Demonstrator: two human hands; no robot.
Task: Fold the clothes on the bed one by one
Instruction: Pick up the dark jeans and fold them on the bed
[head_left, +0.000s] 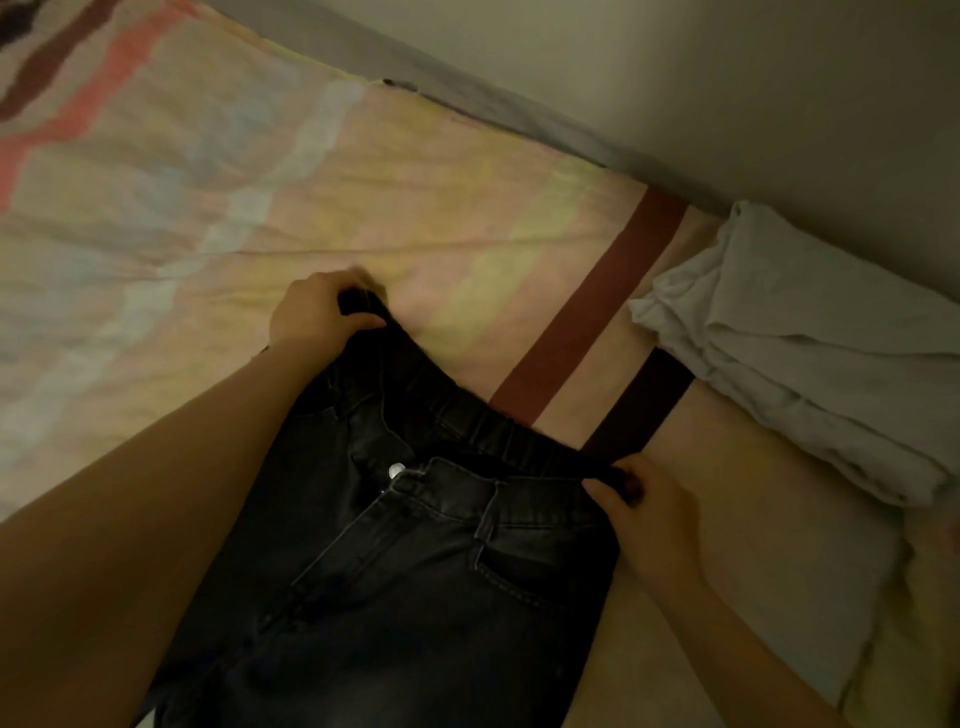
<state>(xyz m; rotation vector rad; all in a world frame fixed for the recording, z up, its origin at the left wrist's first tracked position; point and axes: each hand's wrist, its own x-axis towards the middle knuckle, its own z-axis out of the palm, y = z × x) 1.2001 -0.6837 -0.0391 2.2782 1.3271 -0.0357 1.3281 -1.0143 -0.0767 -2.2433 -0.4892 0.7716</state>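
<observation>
Striped bedsheet (363, 171), pale wall (727, 78), pillow (810, 582) at right.

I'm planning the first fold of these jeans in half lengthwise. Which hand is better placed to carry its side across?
Probably the left hand. It grips the black denim jeans' waistband corner over open striped bedsheet; the right hand works near the folded white cloth.

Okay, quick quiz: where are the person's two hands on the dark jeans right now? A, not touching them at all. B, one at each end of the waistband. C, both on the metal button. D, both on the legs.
B: the left hand and the right hand each grip one end of the waistband of the dark grey denim jeans.
</observation>
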